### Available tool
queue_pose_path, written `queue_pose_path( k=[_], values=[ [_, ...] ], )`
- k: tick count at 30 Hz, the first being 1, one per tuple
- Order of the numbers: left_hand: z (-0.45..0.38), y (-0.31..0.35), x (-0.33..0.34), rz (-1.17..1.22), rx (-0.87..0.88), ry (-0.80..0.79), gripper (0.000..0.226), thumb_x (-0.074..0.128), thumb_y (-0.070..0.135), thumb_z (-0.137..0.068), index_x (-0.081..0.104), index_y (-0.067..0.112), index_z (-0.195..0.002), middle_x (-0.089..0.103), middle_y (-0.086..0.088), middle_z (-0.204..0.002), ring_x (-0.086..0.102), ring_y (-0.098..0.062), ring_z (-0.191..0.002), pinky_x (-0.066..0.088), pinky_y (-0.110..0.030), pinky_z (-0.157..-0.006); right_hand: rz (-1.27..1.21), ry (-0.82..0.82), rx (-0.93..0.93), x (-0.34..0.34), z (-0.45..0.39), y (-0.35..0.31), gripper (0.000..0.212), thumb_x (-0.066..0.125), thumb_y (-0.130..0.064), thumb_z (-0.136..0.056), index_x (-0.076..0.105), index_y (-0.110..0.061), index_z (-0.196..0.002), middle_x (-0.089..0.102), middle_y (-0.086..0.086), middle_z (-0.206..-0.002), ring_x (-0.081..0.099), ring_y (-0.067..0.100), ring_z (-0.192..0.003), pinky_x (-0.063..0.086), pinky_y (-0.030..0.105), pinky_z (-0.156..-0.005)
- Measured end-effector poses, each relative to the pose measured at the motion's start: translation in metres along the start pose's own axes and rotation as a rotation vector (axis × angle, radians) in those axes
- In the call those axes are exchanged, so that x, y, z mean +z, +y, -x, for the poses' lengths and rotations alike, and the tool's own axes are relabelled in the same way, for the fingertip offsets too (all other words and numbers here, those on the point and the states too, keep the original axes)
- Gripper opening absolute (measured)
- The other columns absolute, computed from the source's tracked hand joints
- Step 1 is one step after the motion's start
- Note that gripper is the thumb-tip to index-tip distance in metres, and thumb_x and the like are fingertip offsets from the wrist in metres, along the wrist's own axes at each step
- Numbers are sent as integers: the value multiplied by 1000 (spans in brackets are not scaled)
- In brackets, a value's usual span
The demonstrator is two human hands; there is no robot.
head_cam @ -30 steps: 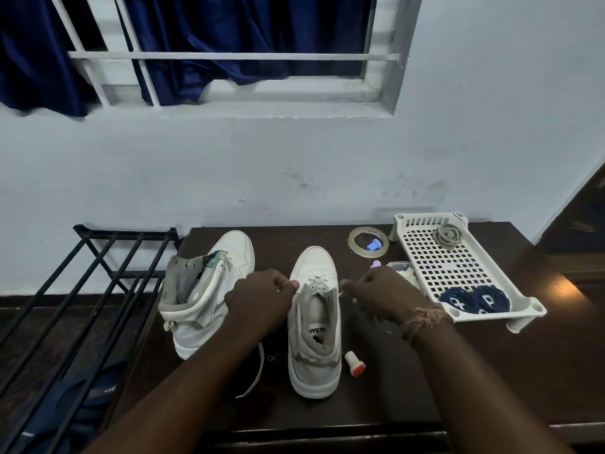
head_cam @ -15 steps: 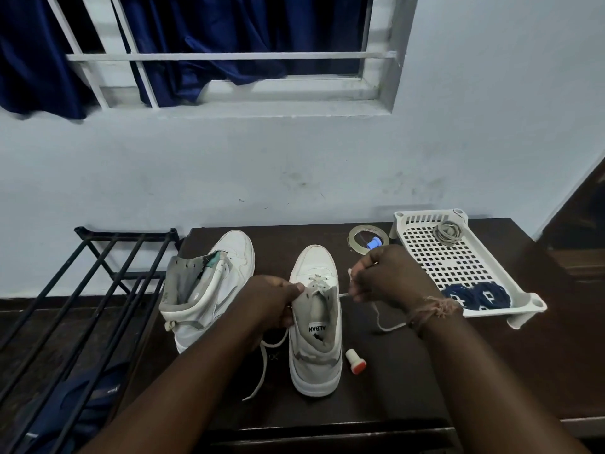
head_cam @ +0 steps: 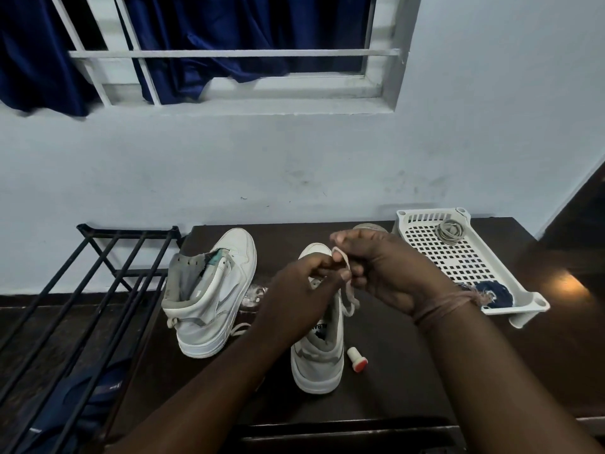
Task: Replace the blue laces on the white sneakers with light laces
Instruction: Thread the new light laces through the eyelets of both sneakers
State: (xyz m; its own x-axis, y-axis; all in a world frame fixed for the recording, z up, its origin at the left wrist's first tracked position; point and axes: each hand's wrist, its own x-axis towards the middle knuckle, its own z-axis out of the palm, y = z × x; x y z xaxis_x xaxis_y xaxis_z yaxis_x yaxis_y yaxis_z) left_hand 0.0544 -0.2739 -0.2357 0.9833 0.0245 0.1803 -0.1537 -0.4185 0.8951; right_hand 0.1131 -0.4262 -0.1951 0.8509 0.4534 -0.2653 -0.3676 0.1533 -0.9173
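Both hands are working above the right sneaker (head_cam: pixel 317 355), which is standing at the desk's (head_cam: pixel 393 388) centre. The left hand (head_cam: pixel 294 299) and right hand (head_cam: pixel 389 273) are each pinching the light lace (head_cam: pixel 347 283), looped between them. The second sneaker (head_cam: pixel 212 293) is sitting at nine o'clock; blue laces (head_cam: pixel 491 291) are lying in the white tray (head_cam: pixel 458 257) at three o'clock.

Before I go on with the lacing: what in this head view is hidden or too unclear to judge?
- Right sneaker: its eyelets and tongue hide behind the left hand and right hand, which pinch the light lace.
- Tape roll: mostly behind the right hand.
- Blue laces in the white tray: partly behind the wrist.
- Left sneaker: lacing unclear.
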Motion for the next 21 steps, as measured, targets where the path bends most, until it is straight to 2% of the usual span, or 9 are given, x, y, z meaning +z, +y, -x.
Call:
queue_pose_path(
  k=[3, 5, 6, 9, 11, 14, 16, 19, 21],
  values=[
    [1, 3, -1, 222, -67, -94, 17, 70, 37, -92, 73, 26, -104, 79, 5, -96, 75, -17, -95, 55, -53, -93, -162, -57, -41, 4, 1, -3, 20, 61, -6, -93, 60, -6, -113, 68, 9, -86, 49, 9, -55, 43, 22, -48],
    [-1, 2, -3, 309, -108, -99, 20, 72, 37, -90, 74, 20, -100, 78, -6, -87, 74, -32, -83, 56, -59, -85, -252, -37, -58, 6, 1, -4, 23, 60, 0, -92, 59, -5, -115, 71, 13, -93, 55, 11, -60, 48, 24, -49],
    [-2, 3, -4, 323, -118, -97, 19, 72, 36, -89, 74, 19, -97, 77, -7, -80, 70, -32, -73, 55, -57, -77, -302, -10, -71, 6, 0, -5, 24, 59, 3, -92, 59, -4, -115, 71, 15, -94, 57, 12, -61, 48, 23, -49],
    [-4, 2, -10, 253, -76, -39, 16, 67, 29, -96, 76, 17, -88, 68, 1, -66, 62, -14, -63, 51, -32, -69, -463, 135, -155, 1, -4, -8, 23, 56, 8, -92, 56, -6, -110, 71, 15, -89, 58, 13, -60, 48, 22, -50],
    [-5, -1, -16, 205, -107, 11, 19, 64, 27, -98, 77, 17, -87, 61, 5, -62, 56, -8, -60, 45, -22, -62, -533, 274, -231, -7, -7, -9, 23, 55, 9, -92, 53, -8, -108, 70, 15, -86, 57, 13, -58, 48, 21, -51],
    [-10, -12, -24, 228, -212, 40, 23, 62, 35, -99, 77, 21, -88, 53, 3, -61, 45, -13, -55, 38, -29, -60, -483, 507, -259, -23, -10, -5, 19, 53, 9, -94, 53, -8, -103, 67, 12, -80, 57, 10, -50, 48, 20, -48],
    [-15, -20, -27, 275, -281, 60, 26, 56, 39, -98, 77, 26, -90, 53, 5, -63, 42, -14, -54, 36, -34, -61, -396, 563, -242, -27, -13, 3, 18, 53, 9, -94, 54, -7, -101, 65, 12, -79, 56, 9, -46, 47, 20, -45],
    [-19, -30, -31, 159, -353, 87, 28, 51, 26, -103, 76, 28, -91, 57, 13, -64, 47, -6, -53, 38, -26, -56, -317, 646, -234, -30, -17, 11, 18, 53, 11, -92, 55, -5, -99, 63, 15, -80, 54, 13, -46, 45, 22, -43],
    [-18, -36, -35, 81, -398, 67, 27, 50, 14, -102, 75, 22, -92, 60, 14, -60, 50, -4, -51, 38, -22, -51, -284, 725, -229, -31, -18, 12, 18, 51, 14, -90, 55, -4, -93, 60, 17, -77, 52, 18, -49, 45, 25, -44]
  ],
)
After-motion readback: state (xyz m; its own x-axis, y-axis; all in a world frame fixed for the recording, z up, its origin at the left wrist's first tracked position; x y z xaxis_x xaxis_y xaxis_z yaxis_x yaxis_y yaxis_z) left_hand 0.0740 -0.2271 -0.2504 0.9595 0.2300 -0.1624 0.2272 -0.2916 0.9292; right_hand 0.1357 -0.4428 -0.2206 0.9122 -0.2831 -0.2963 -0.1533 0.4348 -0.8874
